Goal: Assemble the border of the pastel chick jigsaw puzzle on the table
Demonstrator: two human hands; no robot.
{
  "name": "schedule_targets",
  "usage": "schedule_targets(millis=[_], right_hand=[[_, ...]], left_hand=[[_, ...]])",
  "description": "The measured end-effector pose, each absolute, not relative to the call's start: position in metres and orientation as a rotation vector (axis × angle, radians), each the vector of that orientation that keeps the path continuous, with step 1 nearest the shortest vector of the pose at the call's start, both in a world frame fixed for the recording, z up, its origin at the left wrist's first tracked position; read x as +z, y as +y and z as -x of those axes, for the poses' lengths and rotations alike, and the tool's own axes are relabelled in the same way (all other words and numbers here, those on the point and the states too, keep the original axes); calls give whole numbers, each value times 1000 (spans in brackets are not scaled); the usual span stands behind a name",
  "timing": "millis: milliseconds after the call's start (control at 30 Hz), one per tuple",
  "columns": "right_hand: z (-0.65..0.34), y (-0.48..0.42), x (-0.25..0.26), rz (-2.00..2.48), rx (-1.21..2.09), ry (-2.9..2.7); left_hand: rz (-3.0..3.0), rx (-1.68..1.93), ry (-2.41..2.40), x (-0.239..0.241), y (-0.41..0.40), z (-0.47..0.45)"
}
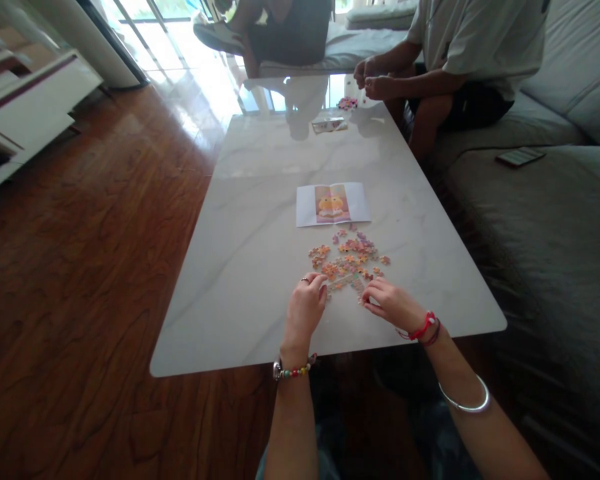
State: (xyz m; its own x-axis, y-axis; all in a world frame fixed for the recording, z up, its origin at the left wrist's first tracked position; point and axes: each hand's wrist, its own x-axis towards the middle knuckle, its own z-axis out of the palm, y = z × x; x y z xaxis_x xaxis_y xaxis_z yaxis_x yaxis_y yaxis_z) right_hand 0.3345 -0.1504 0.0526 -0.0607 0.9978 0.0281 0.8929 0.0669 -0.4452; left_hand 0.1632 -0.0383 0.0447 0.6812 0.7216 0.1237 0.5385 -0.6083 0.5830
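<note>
A loose pile of jigsaw puzzle pieces (356, 248), mostly orange, pink and pale purple, lies spread near the front of the white marbled table (250, 267). At the pile's near left edge is my left hand (306, 307), its fingers curled together; whatever they hold is hidden. My right hand (393, 303) rests at the near right edge, thumb and fingers closing on a small pale puzzle piece (361, 301) at the fingertips. Between the hands, more pale pieces lie on the tabletop. Beyond the pile, a creased paper sheet (306, 205) shows a picture of yellow figures on pink.
At the far end are another pile of pieces (347, 103) and a flat packet (329, 125). A person (480, 40) sits there on the right, hands together; another person's legs (290, 33) show behind. A phone (520, 156) lies on the grey sofa (555, 200).
</note>
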Motion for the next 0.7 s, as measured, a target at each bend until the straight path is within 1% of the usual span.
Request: schedule_targets(millis=[300,467,567,700], right_hand=[[-342,-154,46,1920,421,-1986],[-349,-144,45,1883,285,-1887],[-356,-119,46,1884,177,-1876],[-356,-61,50,1945,125,-1968]], left_hand=[[-2405,419,951,42,-39,-169],[-2395,425,971,42,-37,-171],[-2372,456,982,43,-33,-170],[-2367,547,1029,40,-26,-168]])
